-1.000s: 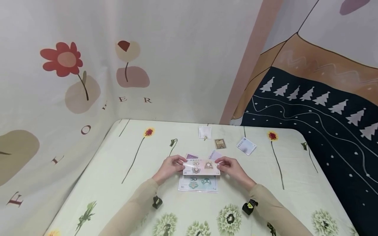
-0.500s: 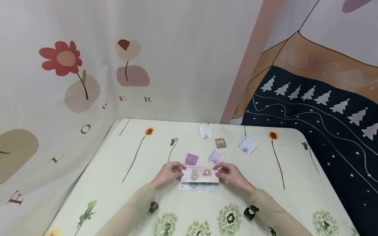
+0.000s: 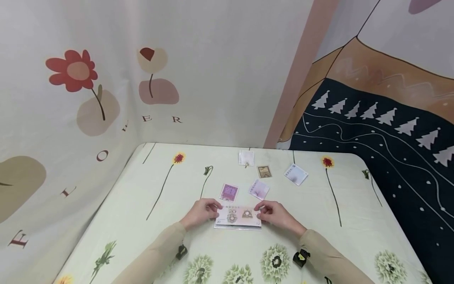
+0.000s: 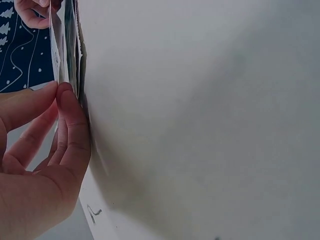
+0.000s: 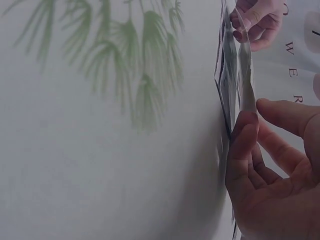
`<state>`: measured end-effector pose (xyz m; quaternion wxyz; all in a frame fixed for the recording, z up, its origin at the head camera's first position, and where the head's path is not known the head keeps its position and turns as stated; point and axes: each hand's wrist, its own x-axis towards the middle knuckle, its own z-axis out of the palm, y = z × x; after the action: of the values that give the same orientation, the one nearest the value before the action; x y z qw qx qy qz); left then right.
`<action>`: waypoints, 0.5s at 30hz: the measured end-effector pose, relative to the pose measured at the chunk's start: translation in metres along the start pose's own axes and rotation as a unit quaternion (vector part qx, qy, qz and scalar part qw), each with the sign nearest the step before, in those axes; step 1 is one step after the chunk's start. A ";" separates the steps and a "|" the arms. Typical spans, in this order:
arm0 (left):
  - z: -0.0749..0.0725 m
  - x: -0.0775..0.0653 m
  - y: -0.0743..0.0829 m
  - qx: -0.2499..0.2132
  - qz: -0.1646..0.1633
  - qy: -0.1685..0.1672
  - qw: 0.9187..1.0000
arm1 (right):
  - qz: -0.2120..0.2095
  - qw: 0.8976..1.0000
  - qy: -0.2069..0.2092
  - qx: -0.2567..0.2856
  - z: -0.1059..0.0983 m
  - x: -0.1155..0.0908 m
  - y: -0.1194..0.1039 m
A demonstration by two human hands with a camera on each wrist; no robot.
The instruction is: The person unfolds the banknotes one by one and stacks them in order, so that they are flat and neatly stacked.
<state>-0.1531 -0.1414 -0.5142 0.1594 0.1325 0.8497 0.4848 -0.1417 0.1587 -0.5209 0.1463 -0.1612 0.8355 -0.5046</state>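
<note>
A pinkish play banknote marked 20 (image 3: pixel 239 216) is held level across the middle of the table. My left hand (image 3: pixel 201 213) pinches its left end between thumb and fingers, and my right hand (image 3: pixel 278 216) does the same at the right end. Directly beneath lies a stack of banknotes (image 3: pixel 237 228), mostly covered, with only its near edge showing. In the right wrist view a narrow gap separates the held banknote (image 5: pixel 247 80) from the stack (image 5: pixel 228 75). From the left wrist, the banknote (image 4: pixel 56 45) appears edge-on, with my thumb on its upper face.
Just beyond the hands lie a purple note-like card (image 3: pixel 229 192) and a pale lilac one (image 3: pixel 259 189). Farther back are a white card (image 3: pixel 246 158), a small brown card (image 3: pixel 264 172) and a pale blue card (image 3: pixel 296 174). A flowered cloth (image 3: pixel 170 236) covers the table.
Both hands have brought the 20 banknote nearer to me and down over the stack, covering the green 50 note. The purple and lilac cards behind now show fully.
</note>
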 end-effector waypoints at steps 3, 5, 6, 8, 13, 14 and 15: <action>0.000 0.000 -0.001 -0.001 0.000 -0.002 1.000 | -0.007 1.000 -0.003 -0.009 0.001 0.000 0.000; 0.000 -0.001 0.000 -0.001 0.000 -0.003 1.000 | -0.009 1.000 -0.003 -0.013 0.002 0.000 0.000; 0.000 -0.001 0.000 -0.001 -0.002 -0.003 1.000 | -0.009 1.000 -0.003 -0.013 0.002 -0.001 0.000; 0.000 -0.002 0.001 0.001 -0.002 -0.003 1.000 | -0.009 1.000 -0.003 -0.014 0.002 -0.001 0.000; 0.001 -0.003 0.002 0.012 0.001 0.002 1.000 | -0.014 1.000 -0.001 -0.013 0.002 -0.001 0.001; 0.001 -0.003 0.002 0.013 0.002 0.002 1.000 | -0.015 1.000 -0.001 -0.012 0.002 -0.001 0.002; 0.001 -0.003 0.001 0.014 0.003 0.002 1.000 | -0.017 1.000 -0.001 -0.011 0.002 -0.001 0.002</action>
<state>-0.1503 -0.1411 -0.5132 0.1547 0.1361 0.8564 0.4735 -0.1407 0.1584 -0.5235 0.1365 -0.1777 0.8380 -0.4975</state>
